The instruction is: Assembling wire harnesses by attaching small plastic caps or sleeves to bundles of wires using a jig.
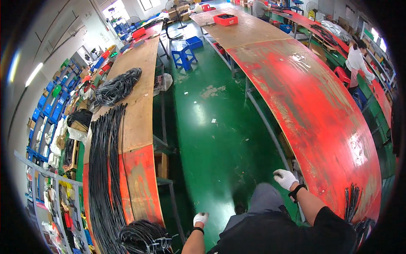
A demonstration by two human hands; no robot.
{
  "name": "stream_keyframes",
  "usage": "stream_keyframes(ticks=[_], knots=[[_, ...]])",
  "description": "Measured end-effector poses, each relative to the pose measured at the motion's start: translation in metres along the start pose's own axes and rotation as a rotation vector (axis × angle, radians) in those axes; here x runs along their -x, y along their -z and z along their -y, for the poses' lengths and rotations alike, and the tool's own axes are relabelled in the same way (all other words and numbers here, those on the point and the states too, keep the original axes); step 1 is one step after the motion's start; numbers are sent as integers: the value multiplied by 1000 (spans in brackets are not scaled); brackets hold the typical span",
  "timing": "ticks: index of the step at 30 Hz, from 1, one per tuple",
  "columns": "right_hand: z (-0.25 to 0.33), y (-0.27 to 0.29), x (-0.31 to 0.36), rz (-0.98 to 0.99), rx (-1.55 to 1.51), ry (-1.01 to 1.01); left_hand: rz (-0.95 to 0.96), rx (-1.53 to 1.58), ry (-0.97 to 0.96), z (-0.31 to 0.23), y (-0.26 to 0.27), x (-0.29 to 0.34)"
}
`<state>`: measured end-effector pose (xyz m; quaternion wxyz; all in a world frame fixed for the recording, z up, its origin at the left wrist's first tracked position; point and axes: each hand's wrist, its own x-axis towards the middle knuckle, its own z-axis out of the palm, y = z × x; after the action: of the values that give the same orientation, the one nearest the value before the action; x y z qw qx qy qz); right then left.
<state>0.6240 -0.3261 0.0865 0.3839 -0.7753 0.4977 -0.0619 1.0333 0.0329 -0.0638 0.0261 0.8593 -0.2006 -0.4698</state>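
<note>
My left hand, in a white glove with a black band at the wrist, hangs over the green floor beside the left table. Its fingers look curled in, with nothing visible in them. Close to it, on that table's near end, lies a coiled bundle of black cables. My right hand, also gloved in white, is held out by the edge of the right red-topped table. Its fingers are loosely bent and apart, holding nothing. A small bunch of black cables lies on that table near my right arm.
Long black cables stretch along the left table, with a larger coil farther up. A blue stool stands in the green aisle. A red bin sits on the far right table; a person works beyond.
</note>
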Motion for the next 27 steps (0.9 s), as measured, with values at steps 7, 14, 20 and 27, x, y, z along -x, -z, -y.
stream_keyframes(ticks=[7,14,20,27], knots=[[8,7,-145,-50,-95,-110,182,-12,-96,-53,27,-89],[-21,-39,-371,151,13,-108,96,-89,6,-131,95,-232],[68,5,-626,156,-154,-103,62,-42,-6,-280,258,-326],[167,110,-778,80,-358,-152,-141,408,-80,-468,449,-451]])
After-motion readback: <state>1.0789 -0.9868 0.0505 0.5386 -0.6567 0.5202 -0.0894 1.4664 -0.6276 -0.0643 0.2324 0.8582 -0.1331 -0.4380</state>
